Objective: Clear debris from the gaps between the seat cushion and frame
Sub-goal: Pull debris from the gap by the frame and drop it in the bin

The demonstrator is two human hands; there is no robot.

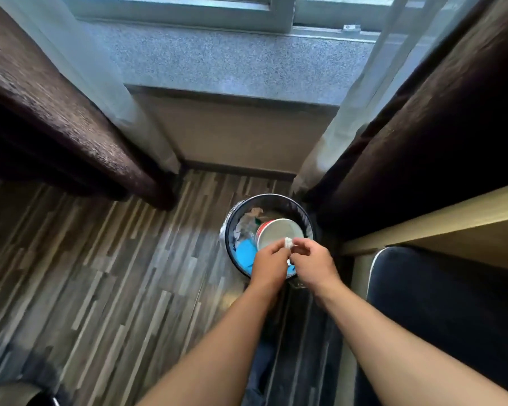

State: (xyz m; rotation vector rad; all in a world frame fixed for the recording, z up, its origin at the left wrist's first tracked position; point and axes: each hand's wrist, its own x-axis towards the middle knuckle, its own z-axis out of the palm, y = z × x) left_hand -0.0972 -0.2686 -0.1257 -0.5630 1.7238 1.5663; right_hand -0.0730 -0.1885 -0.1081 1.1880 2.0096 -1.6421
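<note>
Both of my hands are held together over a round black waste bin [279,199] that stands on the floor below the window. A small white crumpled scrap [288,242] is pinched between the fingertips of my left hand [272,260] and my right hand [313,263]. Inside the bin lie a white cup with a red rim [279,231], blue paper [245,253] and other crumpled rubbish. A dark blue seat cushion [440,312] with pale piping fills the lower right, beside a pale wooden frame [440,227].
Dark brown curtains [50,112] with sheer white ones hang at both sides. A grey speckled window sill [232,60] runs across the top. The floor [100,273] is striped wood laminate. A dark object [18,391] sits at the bottom left corner.
</note>
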